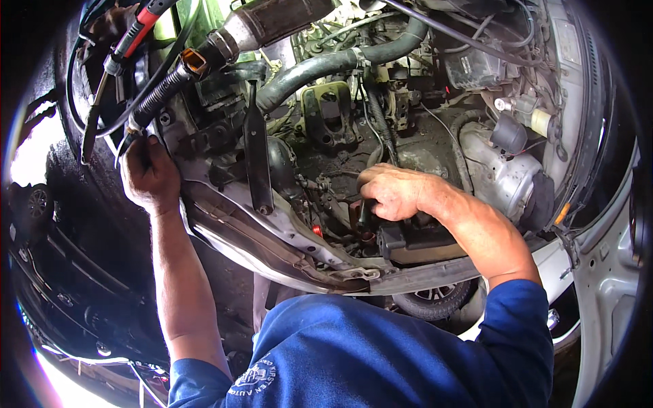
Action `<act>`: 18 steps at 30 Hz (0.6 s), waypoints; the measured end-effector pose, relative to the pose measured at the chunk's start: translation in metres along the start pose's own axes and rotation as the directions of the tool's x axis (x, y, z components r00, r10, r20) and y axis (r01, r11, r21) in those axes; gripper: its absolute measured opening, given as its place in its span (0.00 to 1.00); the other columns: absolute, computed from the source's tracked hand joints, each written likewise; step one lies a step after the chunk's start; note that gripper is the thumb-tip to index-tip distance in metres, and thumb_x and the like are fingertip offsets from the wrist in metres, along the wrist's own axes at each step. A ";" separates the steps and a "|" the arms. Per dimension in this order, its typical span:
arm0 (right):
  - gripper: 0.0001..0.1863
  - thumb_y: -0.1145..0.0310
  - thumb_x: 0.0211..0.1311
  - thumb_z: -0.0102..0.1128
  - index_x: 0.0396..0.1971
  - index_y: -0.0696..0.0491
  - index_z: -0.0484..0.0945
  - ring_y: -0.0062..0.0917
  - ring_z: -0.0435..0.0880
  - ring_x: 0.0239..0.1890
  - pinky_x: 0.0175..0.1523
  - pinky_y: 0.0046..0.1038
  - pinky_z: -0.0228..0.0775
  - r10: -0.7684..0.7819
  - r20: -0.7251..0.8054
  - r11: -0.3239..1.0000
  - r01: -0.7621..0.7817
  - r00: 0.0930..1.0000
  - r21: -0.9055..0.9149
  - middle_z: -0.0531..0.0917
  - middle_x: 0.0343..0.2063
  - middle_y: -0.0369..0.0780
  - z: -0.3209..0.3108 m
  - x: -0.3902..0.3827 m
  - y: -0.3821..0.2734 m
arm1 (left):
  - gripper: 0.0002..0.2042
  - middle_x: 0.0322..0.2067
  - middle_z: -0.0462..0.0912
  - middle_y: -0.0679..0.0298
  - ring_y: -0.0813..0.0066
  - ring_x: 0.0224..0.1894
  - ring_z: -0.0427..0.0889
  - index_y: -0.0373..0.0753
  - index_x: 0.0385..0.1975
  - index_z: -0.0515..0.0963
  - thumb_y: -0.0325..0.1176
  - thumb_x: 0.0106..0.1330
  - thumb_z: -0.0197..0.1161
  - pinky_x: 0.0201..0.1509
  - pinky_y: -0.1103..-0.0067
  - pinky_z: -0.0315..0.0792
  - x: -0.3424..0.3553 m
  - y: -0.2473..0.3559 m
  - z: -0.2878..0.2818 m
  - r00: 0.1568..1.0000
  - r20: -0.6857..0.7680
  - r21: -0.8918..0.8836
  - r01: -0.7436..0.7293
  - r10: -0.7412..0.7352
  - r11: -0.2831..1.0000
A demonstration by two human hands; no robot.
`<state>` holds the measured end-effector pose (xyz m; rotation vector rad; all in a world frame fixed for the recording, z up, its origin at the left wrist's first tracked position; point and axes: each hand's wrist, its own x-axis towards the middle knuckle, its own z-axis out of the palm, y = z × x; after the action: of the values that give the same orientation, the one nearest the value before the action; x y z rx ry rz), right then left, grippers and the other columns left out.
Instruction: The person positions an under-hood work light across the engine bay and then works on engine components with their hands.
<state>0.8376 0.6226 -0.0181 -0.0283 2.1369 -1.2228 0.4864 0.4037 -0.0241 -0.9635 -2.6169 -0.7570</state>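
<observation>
At the far left my left hand (151, 175) is closed, its fingers curled up by the lower end of a black corrugated hose (163, 94). What it grips there is hidden. My right hand (391, 192) reaches down into the car's engine bay, its fingers closed. A dark, rounded, handle-like piece (365, 216) sticks out below those fingers; its kind does not show. Next to it is a black box-shaped part (416, 239). A red cap-like piece (317, 231) sits to the left. Between my hands a dark metal bracket (257, 153) stands lengthwise.
A thick black hose (333, 66) crosses the engine bay. Above left hang a metal pipe section (255, 27) and a tool with a red and black handle (139, 30). The front panel (286, 267) runs before my body. A dark car (81, 285) stands at left.
</observation>
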 end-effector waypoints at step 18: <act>0.19 0.74 0.50 0.57 0.45 0.53 0.79 0.42 0.80 0.49 0.53 0.37 0.73 0.584 -0.048 0.807 -0.586 0.811 -0.075 0.83 0.41 0.48 0.037 0.099 -0.001 | 0.11 0.18 0.74 0.65 0.70 0.18 0.74 0.39 0.29 0.78 0.23 0.44 0.68 0.22 0.74 0.69 -0.058 0.137 -0.081 0.810 0.309 -0.643 -0.209 0.499 0.737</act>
<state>0.7811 0.5612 -0.0827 0.5740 1.9900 -0.7595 0.6248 0.4172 0.0733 -2.0011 -2.4219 -1.4093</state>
